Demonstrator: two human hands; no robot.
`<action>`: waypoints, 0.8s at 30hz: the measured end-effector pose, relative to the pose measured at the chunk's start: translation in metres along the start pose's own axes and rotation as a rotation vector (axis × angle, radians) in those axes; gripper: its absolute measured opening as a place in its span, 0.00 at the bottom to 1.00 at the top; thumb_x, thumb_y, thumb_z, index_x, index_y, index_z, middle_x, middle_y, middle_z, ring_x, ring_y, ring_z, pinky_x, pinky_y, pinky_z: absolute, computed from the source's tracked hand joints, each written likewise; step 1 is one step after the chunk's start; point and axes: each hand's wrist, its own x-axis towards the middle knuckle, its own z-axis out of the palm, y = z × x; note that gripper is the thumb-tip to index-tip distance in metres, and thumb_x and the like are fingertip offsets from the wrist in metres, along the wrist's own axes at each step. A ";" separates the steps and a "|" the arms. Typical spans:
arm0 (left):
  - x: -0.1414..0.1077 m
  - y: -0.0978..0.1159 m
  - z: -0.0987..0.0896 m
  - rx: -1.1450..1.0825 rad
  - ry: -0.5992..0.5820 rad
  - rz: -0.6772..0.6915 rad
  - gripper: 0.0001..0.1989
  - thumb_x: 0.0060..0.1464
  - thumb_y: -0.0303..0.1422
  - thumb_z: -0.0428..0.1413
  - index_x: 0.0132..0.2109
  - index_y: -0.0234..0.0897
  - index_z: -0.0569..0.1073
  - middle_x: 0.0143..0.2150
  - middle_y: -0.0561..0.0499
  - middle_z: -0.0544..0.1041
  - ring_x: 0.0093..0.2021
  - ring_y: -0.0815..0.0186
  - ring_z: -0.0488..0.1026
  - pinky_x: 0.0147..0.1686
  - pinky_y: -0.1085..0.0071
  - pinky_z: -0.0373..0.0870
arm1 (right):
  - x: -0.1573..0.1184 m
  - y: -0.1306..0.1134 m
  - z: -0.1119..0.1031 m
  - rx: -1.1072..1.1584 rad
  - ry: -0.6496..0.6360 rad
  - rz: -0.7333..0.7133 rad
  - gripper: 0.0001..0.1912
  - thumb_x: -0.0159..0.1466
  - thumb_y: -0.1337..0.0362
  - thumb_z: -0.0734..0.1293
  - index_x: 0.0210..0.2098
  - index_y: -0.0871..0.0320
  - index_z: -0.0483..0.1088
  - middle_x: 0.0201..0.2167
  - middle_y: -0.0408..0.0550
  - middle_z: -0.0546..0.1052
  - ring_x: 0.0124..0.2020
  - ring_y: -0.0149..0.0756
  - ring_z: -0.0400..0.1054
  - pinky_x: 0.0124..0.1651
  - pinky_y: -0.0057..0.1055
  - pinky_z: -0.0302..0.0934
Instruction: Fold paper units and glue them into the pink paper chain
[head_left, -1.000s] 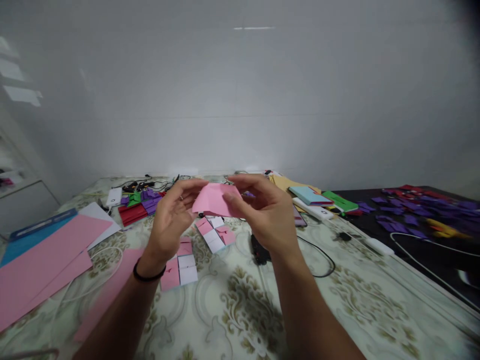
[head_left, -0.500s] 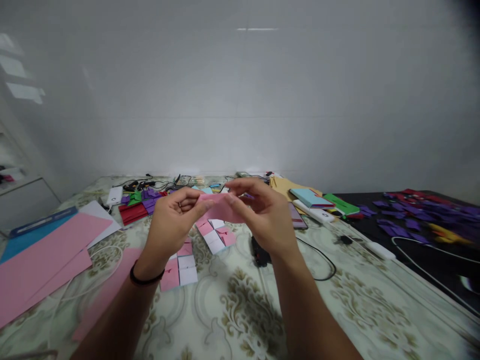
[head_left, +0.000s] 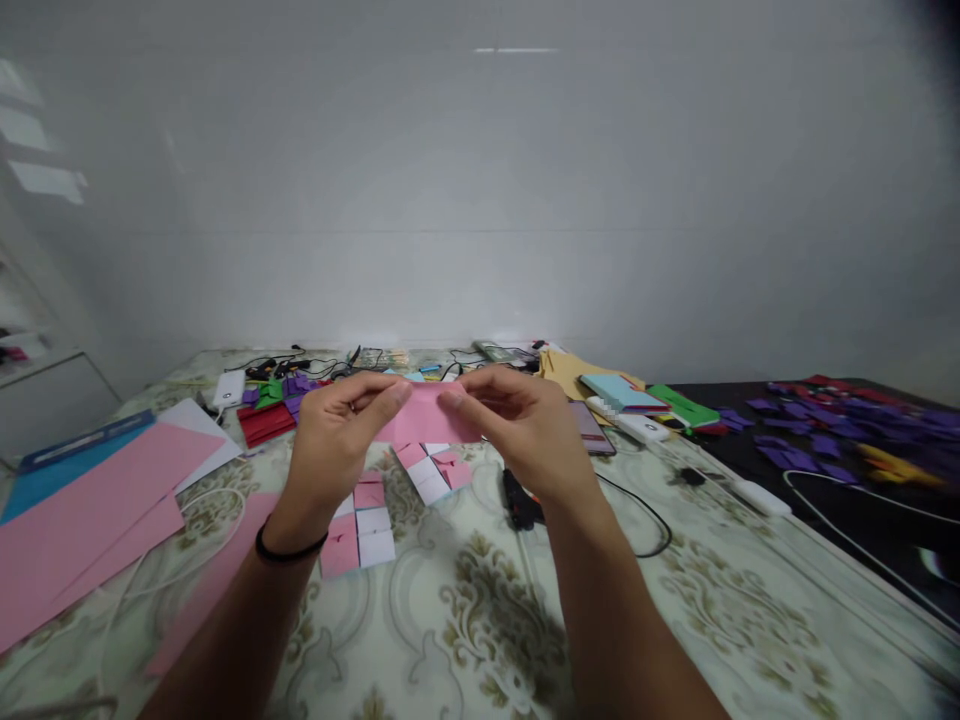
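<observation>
- Pink paper (head_left: 427, 415): one piece, held up above the table (head_left: 420, 630).
- Left hand (head_left: 334, 435): one, thumb in front, pinching the paper near its top edge.
- Right hand (head_left: 529, 430): one, pinching likewise.
- Pink-and-white cards (head_left: 371, 524): two, lying on the table.

Left hand (head_left: 332, 435), right hand (head_left: 534, 432) raised level, fingers (head_left: 501, 380) bent, thumbs (head_left: 386, 405) inward.

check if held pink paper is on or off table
Off: left hand and right hand pinch the pink paper above the table.
</observation>
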 end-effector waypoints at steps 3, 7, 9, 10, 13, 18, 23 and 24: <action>0.002 -0.002 -0.001 -0.024 -0.030 -0.054 0.06 0.56 0.37 0.66 0.35 0.39 0.84 0.31 0.52 0.82 0.30 0.68 0.73 0.30 0.75 0.70 | 0.001 0.001 -0.001 0.023 -0.031 0.069 0.08 0.58 0.58 0.78 0.31 0.56 0.82 0.28 0.45 0.83 0.29 0.32 0.76 0.33 0.27 0.72; 0.006 -0.002 -0.007 -0.105 -0.181 -0.180 0.11 0.49 0.39 0.71 0.38 0.38 0.84 0.27 0.52 0.81 0.26 0.68 0.73 0.26 0.75 0.67 | 0.003 0.001 -0.004 -0.057 0.010 0.087 0.09 0.57 0.57 0.79 0.30 0.56 0.83 0.26 0.45 0.83 0.28 0.32 0.76 0.33 0.28 0.72; 0.007 -0.001 -0.009 -0.091 -0.190 -0.165 0.11 0.50 0.39 0.70 0.38 0.38 0.84 0.26 0.52 0.80 0.26 0.68 0.72 0.25 0.75 0.67 | 0.003 0.000 -0.005 -0.073 0.017 0.089 0.09 0.57 0.58 0.79 0.30 0.57 0.83 0.26 0.46 0.83 0.28 0.33 0.76 0.32 0.28 0.72; 0.007 -0.001 -0.011 -0.059 -0.176 -0.136 0.10 0.52 0.39 0.69 0.37 0.38 0.84 0.25 0.53 0.79 0.25 0.69 0.70 0.24 0.75 0.65 | 0.003 -0.001 -0.005 -0.071 0.016 0.087 0.08 0.57 0.58 0.79 0.29 0.57 0.83 0.26 0.46 0.83 0.28 0.33 0.76 0.32 0.28 0.73; 0.007 0.003 -0.012 0.046 -0.127 -0.027 0.07 0.56 0.37 0.66 0.33 0.38 0.84 0.22 0.55 0.74 0.22 0.71 0.64 0.21 0.76 0.59 | 0.003 -0.002 -0.003 -0.044 -0.004 0.067 0.07 0.57 0.59 0.78 0.30 0.57 0.83 0.26 0.46 0.83 0.28 0.33 0.76 0.32 0.28 0.73; 0.002 0.006 -0.009 0.073 -0.138 0.027 0.08 0.58 0.34 0.63 0.33 0.39 0.85 0.30 0.51 0.82 0.29 0.67 0.73 0.29 0.73 0.70 | 0.002 -0.001 0.004 -0.009 -0.004 -0.049 0.06 0.59 0.60 0.77 0.32 0.55 0.83 0.30 0.46 0.84 0.32 0.33 0.77 0.35 0.28 0.71; -0.001 0.007 -0.007 0.112 -0.042 0.042 0.08 0.57 0.33 0.64 0.31 0.39 0.85 0.28 0.53 0.81 0.29 0.67 0.73 0.29 0.74 0.70 | 0.001 -0.001 0.005 0.002 0.027 -0.015 0.05 0.58 0.60 0.77 0.31 0.55 0.84 0.28 0.46 0.84 0.28 0.32 0.75 0.31 0.27 0.68; -0.001 0.006 -0.007 0.108 -0.028 0.040 0.07 0.57 0.33 0.64 0.32 0.39 0.85 0.28 0.53 0.81 0.29 0.67 0.73 0.29 0.74 0.70 | 0.001 -0.001 0.004 -0.008 0.033 -0.009 0.05 0.58 0.60 0.78 0.30 0.55 0.84 0.28 0.46 0.84 0.27 0.32 0.75 0.29 0.27 0.67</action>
